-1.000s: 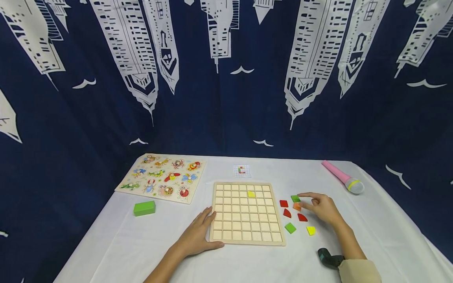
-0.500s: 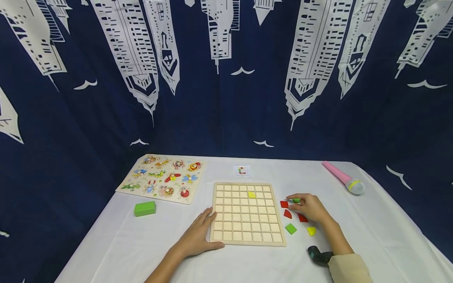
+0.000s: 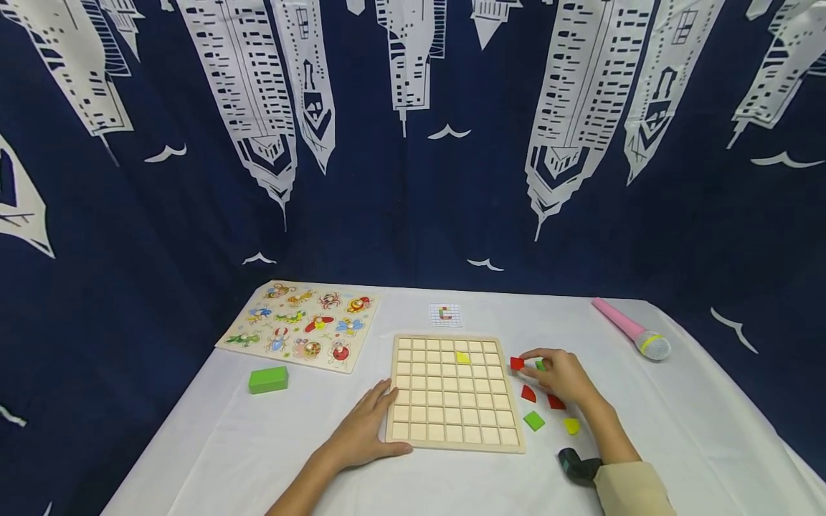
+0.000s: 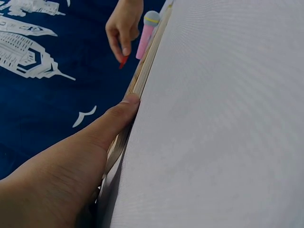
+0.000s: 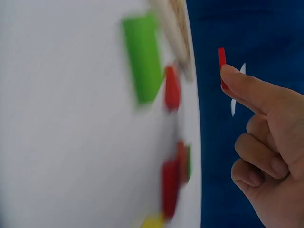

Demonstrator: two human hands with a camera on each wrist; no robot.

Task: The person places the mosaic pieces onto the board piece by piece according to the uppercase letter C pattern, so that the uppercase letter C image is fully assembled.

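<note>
My right hand (image 3: 563, 378) pinches a red square tile (image 3: 517, 363) between thumb and fingertips, just right of the board. In the right wrist view this red tile (image 5: 222, 56) is raised off the white cloth, its thin edge showing. My left hand (image 3: 363, 431) rests at the near left corner of the wooden grid board (image 3: 457, 446), fingers along its left side. The left wrist view has the thumb (image 4: 121, 111) against the board's edge (image 4: 151, 57). One yellow tile (image 3: 463, 357) lies in the grid's upper part.
Right of the board lie a green tile (image 3: 534, 421), red quarter-round pieces (image 3: 528, 393), a yellow piece (image 3: 571, 426) and a partly hidden green piece (image 3: 540, 365). Around stand a pattern card (image 3: 446, 315), pink microphone (image 3: 622, 322), green block (image 3: 268, 380) and insect puzzle (image 3: 303, 326).
My right hand has moved left from beside the green and orange pieces to the red square tile and picked it up. The left hand stays at the board's corner.
</note>
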